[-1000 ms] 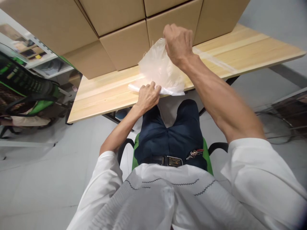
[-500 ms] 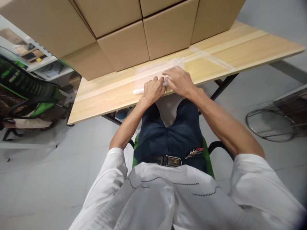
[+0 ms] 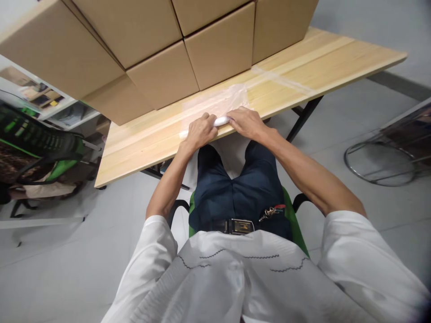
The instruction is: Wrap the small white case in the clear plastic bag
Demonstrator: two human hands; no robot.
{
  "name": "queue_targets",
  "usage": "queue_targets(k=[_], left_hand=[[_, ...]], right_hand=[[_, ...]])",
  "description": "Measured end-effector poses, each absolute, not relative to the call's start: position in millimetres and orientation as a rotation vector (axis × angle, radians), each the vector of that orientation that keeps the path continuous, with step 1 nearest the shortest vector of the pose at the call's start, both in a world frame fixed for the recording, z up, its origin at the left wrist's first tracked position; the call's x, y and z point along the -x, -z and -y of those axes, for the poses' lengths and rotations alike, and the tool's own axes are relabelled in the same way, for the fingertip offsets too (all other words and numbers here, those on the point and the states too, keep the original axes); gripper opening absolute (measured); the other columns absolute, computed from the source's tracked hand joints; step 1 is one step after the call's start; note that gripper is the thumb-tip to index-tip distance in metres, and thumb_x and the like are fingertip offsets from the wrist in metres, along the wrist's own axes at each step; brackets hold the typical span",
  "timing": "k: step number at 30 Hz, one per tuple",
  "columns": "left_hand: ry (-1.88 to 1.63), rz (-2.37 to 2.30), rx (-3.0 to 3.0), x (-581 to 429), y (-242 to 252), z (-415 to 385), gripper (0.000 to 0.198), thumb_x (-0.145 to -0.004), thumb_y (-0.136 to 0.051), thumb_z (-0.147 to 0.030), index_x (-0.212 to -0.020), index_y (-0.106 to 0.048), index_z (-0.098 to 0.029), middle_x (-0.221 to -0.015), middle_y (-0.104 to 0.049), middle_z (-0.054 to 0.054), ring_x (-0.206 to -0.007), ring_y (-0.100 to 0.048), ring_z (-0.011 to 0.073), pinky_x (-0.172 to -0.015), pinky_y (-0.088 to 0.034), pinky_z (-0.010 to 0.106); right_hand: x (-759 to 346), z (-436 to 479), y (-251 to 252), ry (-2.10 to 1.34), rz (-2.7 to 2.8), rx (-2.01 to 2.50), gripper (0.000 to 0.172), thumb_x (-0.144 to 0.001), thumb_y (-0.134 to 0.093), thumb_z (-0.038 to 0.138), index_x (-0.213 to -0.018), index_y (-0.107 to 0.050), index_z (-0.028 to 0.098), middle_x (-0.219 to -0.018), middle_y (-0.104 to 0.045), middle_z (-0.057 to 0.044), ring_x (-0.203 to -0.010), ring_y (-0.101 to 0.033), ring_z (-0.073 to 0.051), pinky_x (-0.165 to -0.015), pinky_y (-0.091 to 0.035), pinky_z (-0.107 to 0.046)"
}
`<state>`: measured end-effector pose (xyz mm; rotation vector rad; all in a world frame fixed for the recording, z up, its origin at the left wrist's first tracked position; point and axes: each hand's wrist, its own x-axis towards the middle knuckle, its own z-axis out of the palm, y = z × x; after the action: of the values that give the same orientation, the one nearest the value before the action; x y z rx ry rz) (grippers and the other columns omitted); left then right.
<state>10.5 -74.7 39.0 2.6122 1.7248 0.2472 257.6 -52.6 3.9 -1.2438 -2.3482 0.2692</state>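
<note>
A thin clear plastic bag lies flat on the wooden table, reaching back toward the boxes. Its near edge is rolled into a white tube at the table's front edge. My left hand curls its fingers over the left part of that roll. My right hand presses on the right part, fingers bent over it. The two hands sit a few centimetres apart with a short piece of the roll showing between them.
Several large cardboard boxes stand stacked along the back of the table. A strip of clear tape or plastic lies on the table to the right. A green chair stands at the left, a round metal stool frame on the floor at right.
One second ago my right hand held the bag lifted high above the table. It has come down, the bag is now flat, and both hands rest on its rolled near edge.
</note>
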Motion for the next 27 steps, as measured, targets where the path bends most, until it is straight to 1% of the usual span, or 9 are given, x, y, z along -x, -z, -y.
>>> queue_targets(k=[5, 6, 8, 12, 15, 18, 22, 25, 27], left_hand=[[-0.338, -1.578, -2.627, 14.6, -38.3, 79.8, 0.044, -0.114, -0.062, -0.040, -0.152, -0.075, -0.024, -0.151, -0.082, 0.018, -0.136, -0.076, 0.0383, -0.116, -0.058, 0.049], [-0.366, -1.552, -2.615, 18.6, -38.5, 79.8, 0.042, -0.116, -0.061, -0.042, -0.151, -0.076, -0.024, -0.150, -0.082, 0.017, -0.136, -0.076, 0.0369, -0.117, -0.058, 0.048], [-0.389, -1.517, -2.589, 24.7, -39.4, 77.9, 0.038, -0.120, -0.055, -0.045, -0.140, -0.080, -0.023, -0.142, -0.084, 0.016, -0.131, -0.077, 0.0349, -0.116, -0.057, 0.047], [-0.390, -1.537, -2.537, 30.8, -40.6, 68.2, 0.035, -0.120, -0.051, -0.040, -0.110, -0.079, -0.022, -0.122, -0.084, 0.016, -0.115, -0.075, 0.0329, -0.110, -0.057, 0.047], [-0.437, -1.521, -2.504, 32.2, -41.1, 60.3, 0.030, -0.116, -0.055, -0.037, -0.099, -0.075, -0.023, -0.110, -0.081, 0.013, -0.107, -0.071, 0.0309, -0.103, -0.057, 0.045], [-0.490, -1.465, -2.448, 32.8, -43.1, 54.1, 0.031, -0.114, -0.056, -0.038, -0.091, -0.070, -0.023, -0.096, -0.075, 0.009, -0.096, -0.067, 0.0273, -0.094, -0.055, 0.042], [-0.554, -1.413, -2.307, 33.6, -47.2, 45.1, 0.031, -0.109, -0.059, -0.038, -0.082, -0.063, -0.024, -0.080, -0.062, 0.002, -0.081, -0.057, 0.0207, -0.078, -0.046, 0.036], [-0.582, -1.395, -2.219, 34.9, -49.2, 36.8, 0.025, -0.104, -0.062, -0.036, -0.082, -0.065, -0.023, -0.074, -0.057, -0.001, -0.076, -0.052, 0.0179, -0.073, -0.040, 0.032], [-0.578, -1.399, -2.194, 36.3, -50.4, 31.3, 0.023, -0.101, -0.065, -0.037, -0.082, -0.067, -0.023, -0.073, -0.058, -0.001, -0.075, -0.051, 0.0172, -0.071, -0.040, 0.032]], right_hand=[[-262.0, 45.4, -10.1, -0.295, 2.347, 1.243, 0.044, -0.119, -0.053, 0.045, -0.140, -0.088, 0.029, -0.138, -0.091, -0.015, -0.133, -0.073, -0.044, -0.109, -0.057, -0.054], [-263.0, 44.5, -12.2, -0.307, 2.351, 1.251, 0.044, -0.118, -0.054, 0.045, -0.140, -0.089, 0.029, -0.137, -0.091, -0.015, -0.133, -0.073, -0.044, -0.109, -0.056, -0.054], [-264.9, 43.5, -16.4, -0.333, 2.355, 1.276, 0.043, -0.116, -0.057, 0.045, -0.140, -0.090, 0.029, -0.138, -0.091, -0.014, -0.132, -0.075, -0.044, -0.110, -0.056, -0.054], [-268.2, 42.6, -24.5, -0.381, 2.329, 1.345, 0.040, -0.114, -0.060, 0.047, -0.135, -0.091, 0.031, -0.135, -0.092, -0.010, -0.128, -0.076, -0.043, -0.108, -0.057, -0.053], [-269.9, 39.7, -31.6, -0.423, 2.311, 1.356, 0.037, -0.113, -0.063, 0.047, -0.128, -0.092, 0.030, -0.130, -0.092, -0.010, -0.125, -0.077, -0.042, -0.109, -0.057, -0.051], [-271.7, 33.1, -39.5, -0.485, 2.304, 1.351, 0.034, -0.111, -0.068, 0.047, -0.119, -0.093, 0.027, -0.121, -0.093, -0.011, -0.122, -0.079, -0.041, -0.109, -0.058, -0.050], [-275.4, 19.2, -45.5, -0.597, 2.273, 1.373, 0.028, -0.107, -0.074, 0.043, -0.108, -0.092, 0.022, -0.110, -0.092, -0.012, -0.113, -0.082, -0.037, -0.102, -0.060, -0.046], [-276.9, 8.1, -45.0, -0.679, 2.254, 1.380, 0.022, -0.105, -0.075, 0.035, -0.100, -0.090, 0.019, -0.110, -0.092, -0.011, -0.108, -0.082, -0.033, -0.097, -0.061, -0.042], [-276.3, 2.1, -43.1, -0.694, 2.249, 1.378, 0.023, -0.105, -0.076, 0.036, -0.098, -0.090, 0.019, -0.110, -0.092, -0.011, -0.110, -0.082, -0.033, -0.096, -0.062, -0.041]])
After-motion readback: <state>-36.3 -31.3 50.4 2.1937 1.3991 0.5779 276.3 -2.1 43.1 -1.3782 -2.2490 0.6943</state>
